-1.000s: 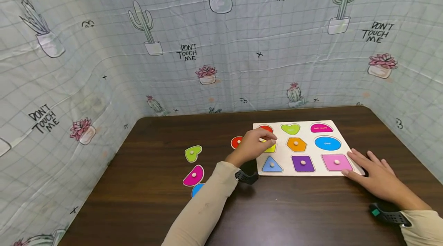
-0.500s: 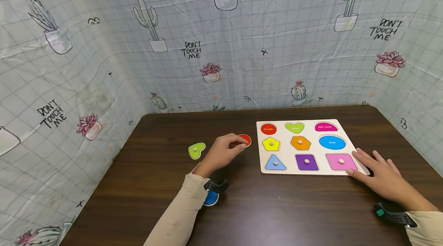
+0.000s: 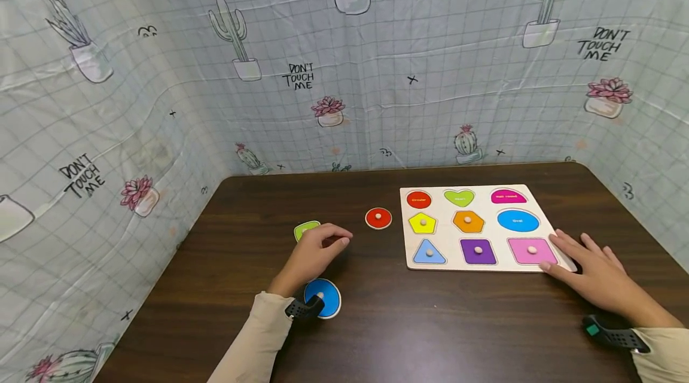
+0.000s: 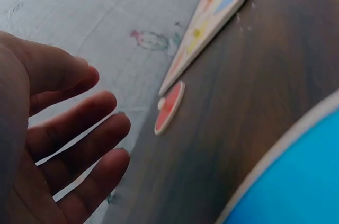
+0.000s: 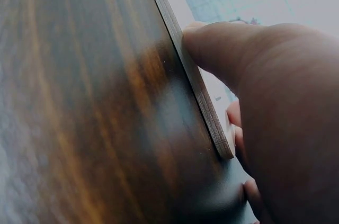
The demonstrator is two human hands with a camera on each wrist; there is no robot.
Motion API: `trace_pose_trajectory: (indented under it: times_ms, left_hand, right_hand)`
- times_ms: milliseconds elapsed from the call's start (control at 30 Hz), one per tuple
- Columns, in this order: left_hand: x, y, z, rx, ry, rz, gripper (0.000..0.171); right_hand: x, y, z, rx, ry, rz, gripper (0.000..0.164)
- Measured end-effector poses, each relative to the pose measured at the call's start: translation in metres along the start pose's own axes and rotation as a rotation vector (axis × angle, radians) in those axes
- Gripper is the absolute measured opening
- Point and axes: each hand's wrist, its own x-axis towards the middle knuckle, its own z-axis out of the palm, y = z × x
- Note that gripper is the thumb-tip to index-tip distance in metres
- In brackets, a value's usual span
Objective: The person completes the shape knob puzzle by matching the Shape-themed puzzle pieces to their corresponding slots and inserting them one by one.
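Observation:
My left hand [image 3: 312,254] is over the table's left side, fingers loosely bent. The left wrist view shows nothing between its fingers. It partly covers a green heart puzzle piece [image 3: 304,228] and hides the spot where the pink half-round lay. Under its wrist strap lies a blue oval piece [image 3: 329,296] with a knob. A red circle piece [image 3: 378,219] lies between this hand and the white puzzle board [image 3: 453,254]. My right hand [image 3: 592,272] rests on the board's near right corner, fingers spread; its thumb [image 5: 222,41] lies at the front edge.
Yellow pentagon [image 3: 423,225], orange hexagon [image 3: 462,223], blue triangle [image 3: 429,256], purple square [image 3: 471,256] and pink rectangle [image 3: 521,246] pieces sit in the board. Its back row and blue oval spot [image 3: 518,221] show no knobs. A printed cloth [image 3: 366,131] surrounds the brown table [image 3: 409,323].
My left hand has moved left, from over the board's pentagon past the red circle to beside the green heart. The red circle stays on the table. My right hand keeps its place on the board.

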Motion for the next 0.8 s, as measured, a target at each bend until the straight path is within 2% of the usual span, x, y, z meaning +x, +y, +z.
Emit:
trace_pose_trajectory:
  times_ms: [167,267,567,800]
  left_hand:
    - [-0.017,-0.007,-0.008,0.004,-0.008,-0.012,0.020]
    - [-0.027,-0.013,-0.013,0.003,-0.035,-0.015,0.020]
    - [-0.053,-0.024,-0.028,0.011,-0.140,0.027,0.023]
    - [-0.063,-0.026,-0.035,-0.023,-0.258,0.035,0.024]
  right_hand:
    - [0.000,-0.001,0.000,0.000,-0.010,0.009,0.077]
    - [0.001,-0.001,0.000,-0.005,-0.017,0.014,0.078]
    - [0.001,-0.001,-0.002,-0.020,0.006,0.002,0.076]
    - [-0.001,-0.001,0.000,-0.011,0.008,0.005,0.075]
